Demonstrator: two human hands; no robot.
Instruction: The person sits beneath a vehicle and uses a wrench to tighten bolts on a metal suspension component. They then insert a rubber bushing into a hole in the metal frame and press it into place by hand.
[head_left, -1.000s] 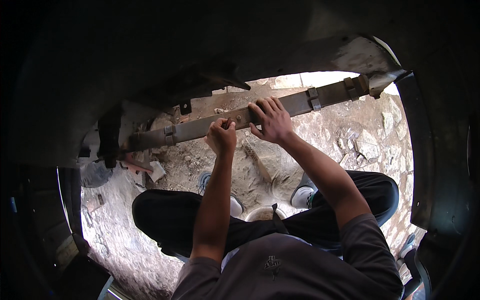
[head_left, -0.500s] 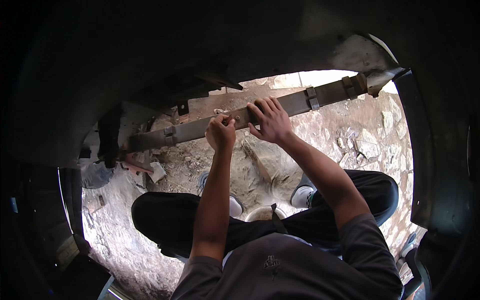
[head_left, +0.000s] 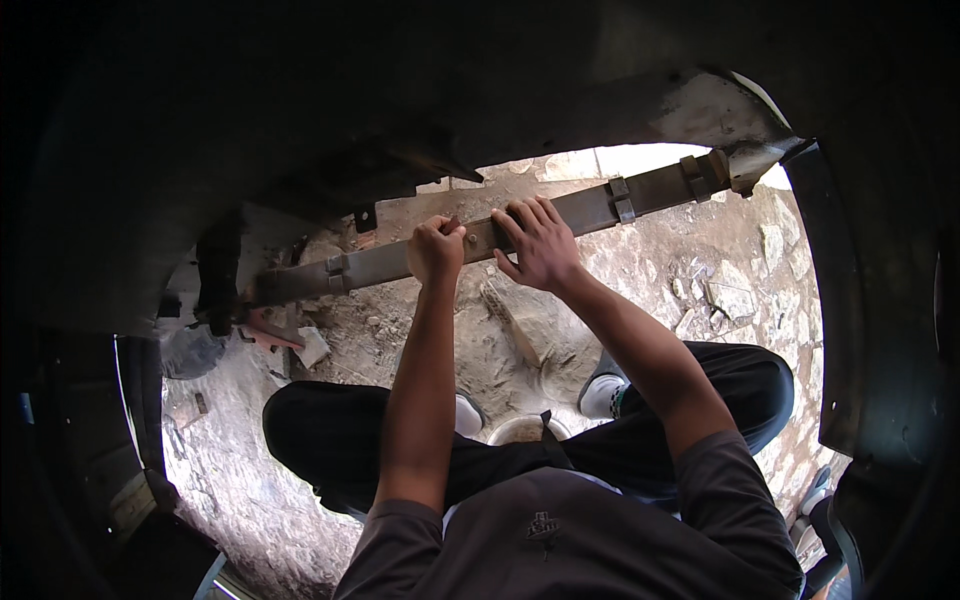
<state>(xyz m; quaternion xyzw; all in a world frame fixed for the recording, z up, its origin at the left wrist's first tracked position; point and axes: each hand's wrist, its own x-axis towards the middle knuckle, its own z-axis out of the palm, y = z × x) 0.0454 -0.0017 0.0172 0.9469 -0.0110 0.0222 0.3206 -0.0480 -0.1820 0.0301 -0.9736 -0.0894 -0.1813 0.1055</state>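
Observation:
A long flat metal leaf spring (head_left: 372, 267), with bracket-like clips around it, slants across the view from lower left to upper right. My left hand (head_left: 434, 251) is closed in a pinch at its middle. Between thumb and fingers shows the edge of a small reddish-brown piece (head_left: 452, 225), too little of it to tell its kind. Just right of that hand, a small round bolt head (head_left: 472, 239) stands on the bar. My right hand (head_left: 540, 243) rests on the bar with its fingers apart and thumb stretched out, gripping nothing I can see.
A dark curved metal panel (head_left: 330, 120) arches overhead and down both sides. A dark bracket (head_left: 219, 265) meets the bar's left end. Below lie rough stony ground (head_left: 250, 450) and a loose flat stone (head_left: 515, 325). A person's foot (head_left: 818, 490) shows at lower right.
My left hand has shifted slightly up and left along the bar, and its fingers are curled in more tightly. The right hand stays on the bar almost unmoved.

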